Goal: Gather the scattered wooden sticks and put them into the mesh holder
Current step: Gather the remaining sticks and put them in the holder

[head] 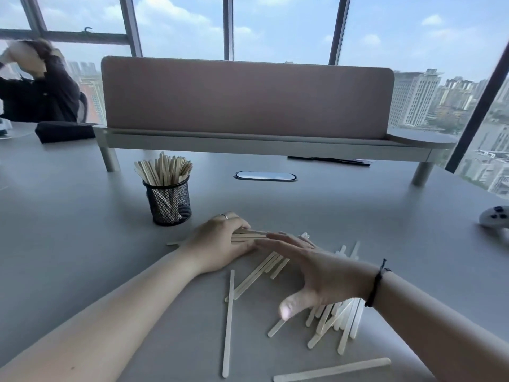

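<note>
A black mesh holder (168, 204) stands on the grey table (68, 230), with several wooden sticks upright in it. Just right of it, my left hand (217, 245) is closed around a small bundle of sticks (249, 235) lying flat against the table. My right hand (311, 267) hovers with fingers spread over the scattered sticks (341, 318), its fingertips near the bundle's end. A long single stick (228, 323) lies toward me, and another stick (330, 370) lies near the front edge.
A pink desk divider on a raised shelf (248, 97) crosses the table behind the holder. A cable port (265, 176) sits mid-table. A white game controller (495, 216) lies at far right. A dark pouch (64, 131) and a seated person (38, 86) are at far left.
</note>
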`<action>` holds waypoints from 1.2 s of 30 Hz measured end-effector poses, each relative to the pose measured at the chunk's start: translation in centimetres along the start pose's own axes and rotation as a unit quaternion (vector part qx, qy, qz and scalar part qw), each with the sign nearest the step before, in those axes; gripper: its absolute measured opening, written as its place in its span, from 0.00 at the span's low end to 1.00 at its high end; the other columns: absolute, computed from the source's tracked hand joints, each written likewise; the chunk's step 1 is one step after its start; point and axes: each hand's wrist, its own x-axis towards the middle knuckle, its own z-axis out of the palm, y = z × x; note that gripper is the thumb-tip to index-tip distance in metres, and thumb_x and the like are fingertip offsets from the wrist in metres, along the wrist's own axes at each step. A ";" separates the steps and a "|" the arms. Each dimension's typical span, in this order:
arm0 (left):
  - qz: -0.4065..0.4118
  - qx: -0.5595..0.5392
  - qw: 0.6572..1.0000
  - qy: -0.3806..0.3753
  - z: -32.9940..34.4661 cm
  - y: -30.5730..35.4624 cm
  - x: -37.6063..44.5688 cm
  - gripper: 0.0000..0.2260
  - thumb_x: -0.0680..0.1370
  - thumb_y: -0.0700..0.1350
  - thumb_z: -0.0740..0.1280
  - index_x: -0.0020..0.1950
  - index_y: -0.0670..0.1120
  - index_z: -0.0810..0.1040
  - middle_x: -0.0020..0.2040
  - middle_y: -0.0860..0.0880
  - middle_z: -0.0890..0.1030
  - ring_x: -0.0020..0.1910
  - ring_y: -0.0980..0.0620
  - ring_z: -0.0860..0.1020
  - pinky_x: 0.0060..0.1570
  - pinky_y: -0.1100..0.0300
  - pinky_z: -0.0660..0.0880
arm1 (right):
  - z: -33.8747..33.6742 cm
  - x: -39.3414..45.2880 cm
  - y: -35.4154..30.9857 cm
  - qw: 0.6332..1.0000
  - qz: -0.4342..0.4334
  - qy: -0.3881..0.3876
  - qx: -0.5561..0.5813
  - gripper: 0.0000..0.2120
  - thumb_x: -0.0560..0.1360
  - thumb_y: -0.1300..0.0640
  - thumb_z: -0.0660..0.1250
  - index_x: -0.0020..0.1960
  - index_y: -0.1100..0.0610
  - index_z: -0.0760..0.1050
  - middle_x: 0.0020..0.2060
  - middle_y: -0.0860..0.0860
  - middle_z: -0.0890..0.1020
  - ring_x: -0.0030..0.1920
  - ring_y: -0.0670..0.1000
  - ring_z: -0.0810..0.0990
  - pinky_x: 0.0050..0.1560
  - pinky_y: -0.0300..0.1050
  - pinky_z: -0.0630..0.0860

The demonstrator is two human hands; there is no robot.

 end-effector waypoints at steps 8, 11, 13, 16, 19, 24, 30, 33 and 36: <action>0.016 -0.050 0.999 0.001 -0.1 0.0 -1.0 0.21 0.71 0.53 0.68 0.63 0.51 0.80 0.57 0.52 0.80 0.57 0.52 0.78 0.58 0.58 0.73 | 2.9 1.8 -2.1 0.986 -0.122 0.064 -0.097 0.28 0.73 0.29 0.59 0.72 0.33 0.66 0.80 0.48 0.54 0.80 0.46 0.45 0.77 0.58 0.49; 0.038 -0.045 0.998 -0.003 -0.2 0.1 -1.5 0.20 0.72 0.41 0.68 0.65 0.47 0.79 0.58 0.49 0.82 0.58 0.50 0.78 0.57 0.62 0.70 | 3.4 2.3 -2.2 0.988 -0.113 0.038 -0.097 0.23 0.76 0.30 0.56 0.69 0.31 0.69 0.81 0.46 0.51 0.79 0.44 0.41 0.76 0.63 0.47; 0.046 -0.061 0.997 0.012 -0.3 0.4 -1.8 0.18 0.73 0.45 0.67 0.63 0.47 0.80 0.56 0.48 0.83 0.56 0.49 0.79 0.55 0.61 0.71 | 3.1 2.3 -1.5 0.991 -0.093 0.050 -0.079 0.21 0.76 0.31 0.57 0.67 0.32 0.72 0.80 0.43 0.51 0.79 0.43 0.43 0.76 0.64 0.47; 0.042 -0.068 0.997 0.015 -0.2 0.9 -2.0 0.15 0.78 0.51 0.69 0.63 0.49 0.80 0.56 0.51 0.83 0.57 0.51 0.79 0.56 0.62 0.70 | 2.5 1.8 0.0 0.996 -0.034 0.067 -0.057 0.24 0.74 0.28 0.55 0.67 0.30 0.70 0.80 0.41 0.54 0.80 0.45 0.48 0.77 0.62 0.49; 0.045 -0.055 0.997 -0.027 -0.1 1.7 -2.4 0.26 0.74 0.64 0.67 0.68 0.52 0.76 0.60 0.54 0.80 0.59 0.54 0.77 0.59 0.61 0.69 | 2.2 1.0 1.1 0.996 0.016 0.072 -0.053 0.26 0.72 0.27 0.54 0.69 0.30 0.68 0.79 0.42 0.56 0.79 0.45 0.52 0.77 0.58 0.52; 0.069 -0.056 0.986 -0.140 -0.1 3.2 -3.2 0.38 0.71 0.74 0.61 0.75 0.55 0.66 0.69 0.59 0.71 0.69 0.60 0.69 0.69 0.57 0.66 | 1.6 -0.1 0.7 0.992 -0.040 0.117 0.004 0.24 0.72 0.36 0.69 0.66 0.42 0.77 0.71 0.44 0.74 0.71 0.43 0.70 0.71 0.50 0.67; 0.080 -0.082 0.973 -0.199 -0.9 5.1 -4.2 0.44 0.64 0.79 0.62 0.75 0.60 0.64 0.70 0.64 0.68 0.70 0.67 0.65 0.71 0.60 0.63 | -1.4 -3.2 0.6 0.996 0.026 -0.081 0.006 0.60 0.51 0.23 0.72 0.75 0.29 0.44 0.79 0.38 0.49 0.79 0.43 0.45 0.78 0.57 0.50; 0.082 -0.046 0.970 -0.226 -0.6 6.3 -4.7 0.58 0.57 0.82 0.63 0.81 0.57 0.51 0.79 0.64 0.55 0.76 0.67 0.54 0.75 0.62 0.55 | -0.7 -4.2 0.9 0.985 0.048 -0.140 -0.089 0.68 0.46 0.24 0.73 0.74 0.29 0.33 0.78 0.36 0.37 0.77 0.43 0.31 0.78 0.59 0.40; 0.098 -0.013 0.964 -0.245 -0.2 7.5 -5.2 0.65 0.54 0.80 0.67 0.81 0.56 0.41 0.80 0.64 0.47 0.77 0.68 0.46 0.76 0.63 0.49 | 0.1 -3.9 1.4 0.985 0.028 -0.118 -0.119 0.70 0.47 0.22 0.72 0.76 0.34 0.34 0.78 0.36 0.37 0.78 0.45 0.32 0.77 0.60 0.39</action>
